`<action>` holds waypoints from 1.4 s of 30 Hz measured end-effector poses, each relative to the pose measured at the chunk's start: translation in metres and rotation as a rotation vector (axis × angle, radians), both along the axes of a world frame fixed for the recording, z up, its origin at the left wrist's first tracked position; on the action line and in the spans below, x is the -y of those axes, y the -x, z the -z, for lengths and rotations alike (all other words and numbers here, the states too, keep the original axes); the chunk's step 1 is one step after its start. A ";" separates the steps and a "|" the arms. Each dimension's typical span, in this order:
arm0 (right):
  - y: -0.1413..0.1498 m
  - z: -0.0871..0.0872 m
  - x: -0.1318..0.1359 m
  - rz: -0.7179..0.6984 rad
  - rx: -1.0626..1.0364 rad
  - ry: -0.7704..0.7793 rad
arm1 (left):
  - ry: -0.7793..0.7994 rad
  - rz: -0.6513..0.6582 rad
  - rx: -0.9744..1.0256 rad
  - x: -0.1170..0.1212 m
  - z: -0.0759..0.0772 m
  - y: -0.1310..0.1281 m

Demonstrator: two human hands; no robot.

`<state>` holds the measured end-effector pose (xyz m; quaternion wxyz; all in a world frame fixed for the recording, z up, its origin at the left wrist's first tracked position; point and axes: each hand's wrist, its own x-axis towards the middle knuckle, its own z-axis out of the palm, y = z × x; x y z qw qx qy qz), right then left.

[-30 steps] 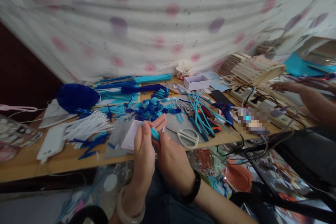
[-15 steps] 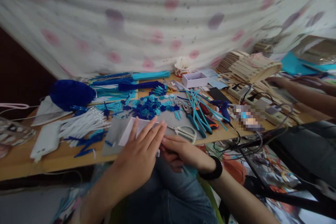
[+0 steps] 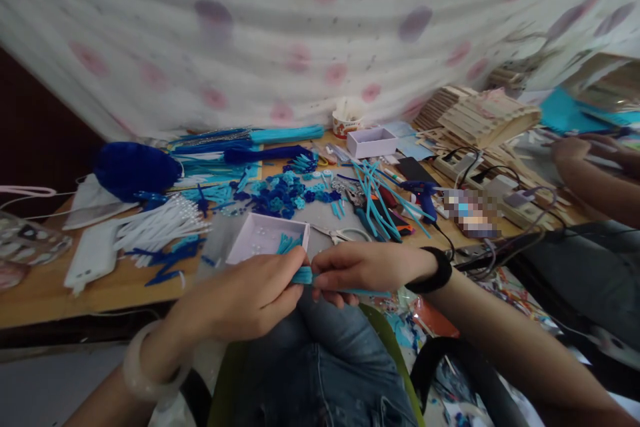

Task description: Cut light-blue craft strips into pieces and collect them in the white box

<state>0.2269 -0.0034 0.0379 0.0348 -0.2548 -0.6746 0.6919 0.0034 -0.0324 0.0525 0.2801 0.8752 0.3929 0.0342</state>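
My left hand and my right hand meet above my lap, just below the table's front edge. Both pinch a light blue fuzzy stem, the left hand on its left part, the right hand on its right part. A thin end of the stem sticks out under my right wrist. Right behind my hands lies a shallow white box with small blue pieces and beads in it.
The wooden table carries white scissors, blue stems, blue flower pieces, white pearl stems, a blue glue gun and cables. Another person's arms work at the right.
The left hand lay flat over the white box; it has drawn back and closed on the blue stem. Both hands now hold the stem stretched between them, and the box is uncovered.
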 end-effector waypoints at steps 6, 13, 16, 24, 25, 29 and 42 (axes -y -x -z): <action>-0.001 0.004 -0.001 -0.043 -0.058 0.339 | 0.037 0.099 0.010 0.002 -0.006 -0.001; -0.005 0.005 0.004 -0.039 -0.206 0.460 | -0.074 0.070 0.032 0.011 0.005 -0.002; -0.006 0.005 0.003 -0.022 -0.213 0.418 | -0.086 0.077 0.080 0.014 0.006 -0.003; 0.001 0.007 0.012 0.166 -0.405 0.351 | -0.155 -0.004 0.291 0.020 0.018 -0.003; 0.002 0.008 0.013 0.174 -0.422 0.327 | -0.150 -0.026 0.320 0.021 0.022 -0.003; 0.006 0.014 0.019 0.226 -0.459 0.219 | -0.106 -0.116 0.420 0.024 0.029 -0.005; 0.027 0.032 0.036 0.463 -0.453 0.091 | 0.194 -0.217 0.735 0.021 0.042 -0.010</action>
